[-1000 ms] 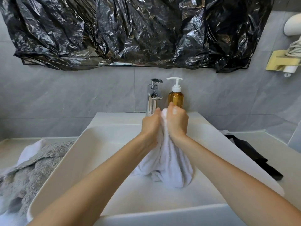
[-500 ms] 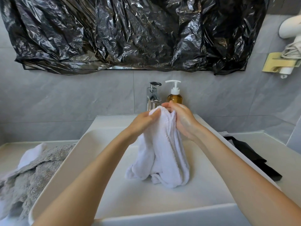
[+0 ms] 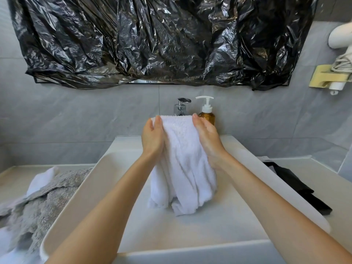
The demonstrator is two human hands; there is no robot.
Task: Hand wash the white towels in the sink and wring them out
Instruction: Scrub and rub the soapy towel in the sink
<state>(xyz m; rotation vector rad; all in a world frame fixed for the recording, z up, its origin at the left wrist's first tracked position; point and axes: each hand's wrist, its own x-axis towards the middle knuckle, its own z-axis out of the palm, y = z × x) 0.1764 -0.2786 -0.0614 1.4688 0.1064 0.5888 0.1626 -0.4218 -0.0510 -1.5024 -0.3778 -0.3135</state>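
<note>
A white towel [image 3: 182, 164] hangs above the white sink [image 3: 190, 231], its lower end bunched on the basin floor. My left hand [image 3: 152, 138] holds the towel's top left edge and my right hand [image 3: 206, 136] holds the top right edge. The top edge is stretched between them at faucet height. On both hands the thumb lies over the front of the cloth, and the other fingers are hidden behind it. A second white towel [image 3: 41, 181] lies on the counter at the left, partly under a grey one.
A chrome faucet [image 3: 181, 106] and an amber pump bottle [image 3: 206, 113] stand behind the sink. A grey towel [image 3: 38, 210] is heaped on the left counter. A black cloth [image 3: 297, 189] lies on the right counter. Black plastic sheeting [image 3: 162, 40] covers the wall above.
My hands were bunched together on the towel's top. They have lifted and moved apart, spreading the top edge open between them.
</note>
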